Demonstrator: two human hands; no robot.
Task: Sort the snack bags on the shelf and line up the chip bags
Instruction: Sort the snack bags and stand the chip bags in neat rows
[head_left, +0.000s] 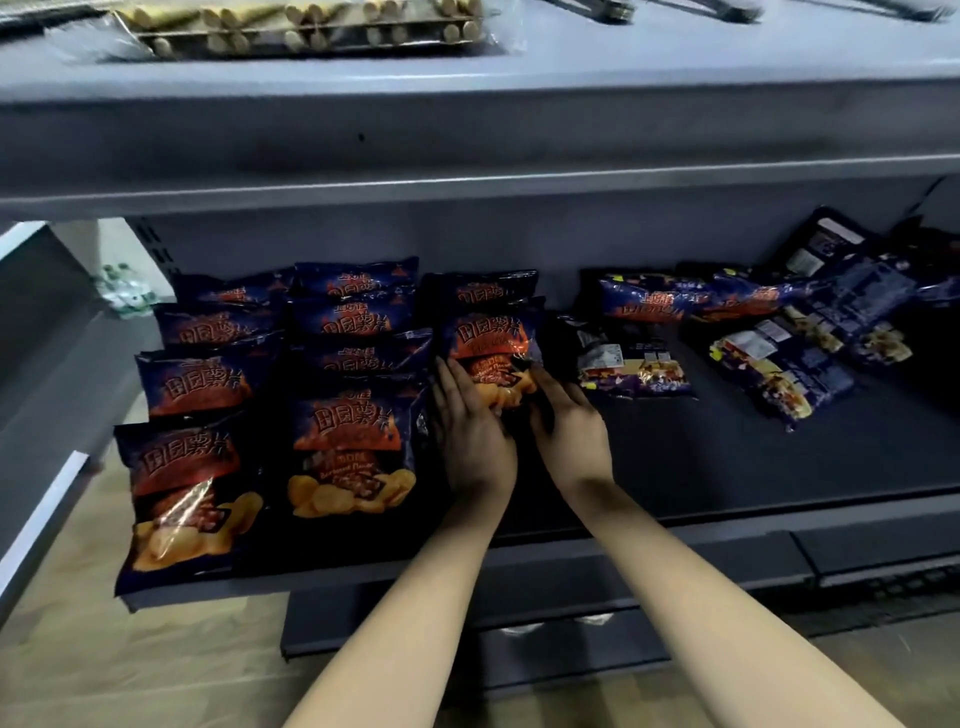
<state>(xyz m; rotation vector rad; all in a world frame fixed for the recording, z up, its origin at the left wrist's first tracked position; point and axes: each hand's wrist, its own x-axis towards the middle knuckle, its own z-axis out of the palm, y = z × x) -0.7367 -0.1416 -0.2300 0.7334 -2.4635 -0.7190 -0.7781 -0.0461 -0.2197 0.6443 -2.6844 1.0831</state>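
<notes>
Left grip (470, 431) lies flat with fingers straight along the left edge of a chip bag (491, 343). Right grip (569, 426) has its fingertips on the bag's lower right corner, and honestly I can't tell if it's pinching or just touching. The bag lies face up on the shelf (675, 452), right ahead of both grips. One more bag, the back bag (478, 288), is tucked behind it against the back wall. Just left there's the middle row (353, 447) of the same bags overlapping front to back, its front bag touching the left grip's side, and past that the left row (182, 467), which hangs a bit over the shelf lip. On the right, close to the right grip, a flipped bag (634, 364) lies back side up. Further right is a messy pile (779, 364), bags at all angles. Up on the top shelf (675, 62) there's a wafer pack (301, 26).
</notes>
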